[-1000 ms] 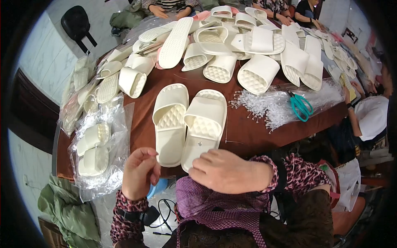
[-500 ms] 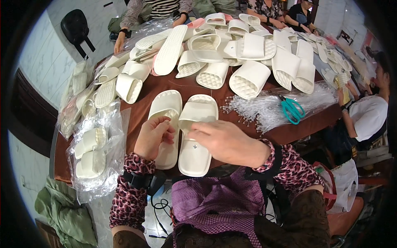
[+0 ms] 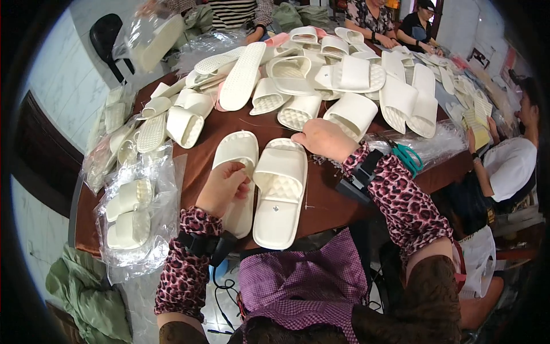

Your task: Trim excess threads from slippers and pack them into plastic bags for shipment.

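Observation:
A pair of cream slide slippers lies side by side in front of me on the brown cloth. Over the left slipper is my left hand, its thumb and fingertips pressed together; anything pinched in them is too small to see. My right hand is closed at the toe end of the right slipper, fingertips beside its rim, and what it grips, if anything, is hidden. A small dark mark sits on that slipper's insole. One thin clear plastic tie lies beside its right edge.
A heap of cream slippers covers the far table. At left lies a clear bag with a slipper pair. Teal-handled scissors and a bundle of clear plastic ties lie at right. Several people work around the table.
My right hand has moved from above the right slipper's strap to its toe end, farther away. My left hand stays pinched over the left slipper. Across the table, a person lifts a bagged slipper.

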Demonstrator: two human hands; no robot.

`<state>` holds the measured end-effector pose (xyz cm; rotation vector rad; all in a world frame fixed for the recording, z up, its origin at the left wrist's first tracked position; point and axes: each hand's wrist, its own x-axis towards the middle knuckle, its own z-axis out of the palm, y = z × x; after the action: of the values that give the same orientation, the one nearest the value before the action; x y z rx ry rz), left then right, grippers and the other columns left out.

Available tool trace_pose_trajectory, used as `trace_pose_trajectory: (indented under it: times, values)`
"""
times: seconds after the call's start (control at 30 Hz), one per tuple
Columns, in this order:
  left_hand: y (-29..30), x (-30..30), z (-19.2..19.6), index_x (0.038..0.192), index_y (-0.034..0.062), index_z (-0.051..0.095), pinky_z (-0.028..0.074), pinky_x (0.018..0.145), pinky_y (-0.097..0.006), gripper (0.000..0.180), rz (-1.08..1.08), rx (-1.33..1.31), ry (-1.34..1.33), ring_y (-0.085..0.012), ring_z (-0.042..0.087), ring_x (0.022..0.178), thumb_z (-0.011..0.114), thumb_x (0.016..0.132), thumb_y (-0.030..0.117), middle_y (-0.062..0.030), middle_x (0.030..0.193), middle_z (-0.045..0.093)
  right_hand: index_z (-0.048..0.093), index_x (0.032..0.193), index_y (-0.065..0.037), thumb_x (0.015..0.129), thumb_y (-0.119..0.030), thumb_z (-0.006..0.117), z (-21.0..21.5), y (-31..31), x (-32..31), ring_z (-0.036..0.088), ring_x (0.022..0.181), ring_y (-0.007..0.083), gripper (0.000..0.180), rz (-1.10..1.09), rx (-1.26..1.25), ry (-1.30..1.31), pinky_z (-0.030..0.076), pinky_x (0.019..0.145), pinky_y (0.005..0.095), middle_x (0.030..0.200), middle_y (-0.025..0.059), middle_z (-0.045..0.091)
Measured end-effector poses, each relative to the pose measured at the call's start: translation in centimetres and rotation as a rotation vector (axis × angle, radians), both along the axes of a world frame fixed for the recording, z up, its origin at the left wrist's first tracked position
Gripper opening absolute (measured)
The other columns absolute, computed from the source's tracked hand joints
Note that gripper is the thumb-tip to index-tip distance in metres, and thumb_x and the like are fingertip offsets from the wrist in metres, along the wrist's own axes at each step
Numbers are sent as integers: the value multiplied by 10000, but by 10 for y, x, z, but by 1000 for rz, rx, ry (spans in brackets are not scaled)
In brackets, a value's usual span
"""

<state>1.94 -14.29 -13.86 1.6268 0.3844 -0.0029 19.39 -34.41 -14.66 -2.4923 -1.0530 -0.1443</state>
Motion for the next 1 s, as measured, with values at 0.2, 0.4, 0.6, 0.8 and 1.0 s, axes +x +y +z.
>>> trace_pose_trajectory:
  times: [0.2,0.4,0.6,0.8,1.0]
  values:
    - [6,-5,-2,1061,-15,534,447,592,-208,247,-75,56,-6,-85,549,666,525,857,123,-29,806,583,639,726,1,749,-183,589,-11,18,5,601,739,371,193,12,73,45,478,677,432,751,204,621]
    - [5,0,-3,1000,-7,559,444,571,-217,210,-117,59,-32,-92,542,654,523,857,142,-30,782,574,609,751,-68,759,-147,561,20,38,-3,592,724,330,93,223,268,39,464,643,416,726,142,609]
    - [11,-3,-2,979,6,556,444,533,-219,170,-132,33,-35,-107,546,600,506,881,135,-42,744,576,619,788,-30,709,-108,565,18,107,13,598,698,274,124,590,278,180,463,628,364,753,145,628]
    - [5,0,-7,1037,-15,535,462,520,-219,207,-62,-36,-23,-105,553,604,495,882,116,-60,759,586,638,892,-53,715,-155,589,8,127,35,614,723,228,210,630,20,405,481,631,350,756,82,647]
    - [7,-1,-6,1068,-35,516,470,531,-219,257,-57,-15,-31,-104,549,613,501,873,132,-64,775,573,628,897,-65,728,-145,565,12,114,36,605,743,212,197,591,-74,293,470,640,342,790,76,642]
